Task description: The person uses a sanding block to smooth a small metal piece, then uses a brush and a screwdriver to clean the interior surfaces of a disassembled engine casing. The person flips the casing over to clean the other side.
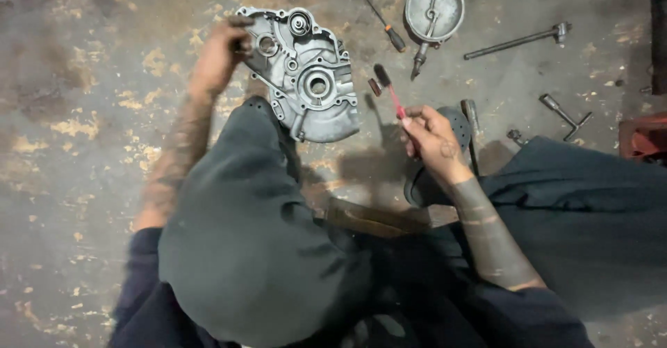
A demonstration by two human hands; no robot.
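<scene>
A grey cast-metal engine case half (306,77) stands tilted on the floor in front of my knees. My left hand (219,52) grips its upper left edge. My right hand (432,139) is shut on a red-handled brush (391,92); its dark bristle head points up toward the case without touching it. A small dark cylindrical part (374,86) lies on the floor just left of the brush.
On the stained concrete floor lie a screwdriver (381,18), a round metal cover (434,11), a long socket bar (517,41), a T-handle wrench (566,117) and a small bolt (515,136). A red object (643,138) sits at the right edge. My dark-trousered knees fill the foreground.
</scene>
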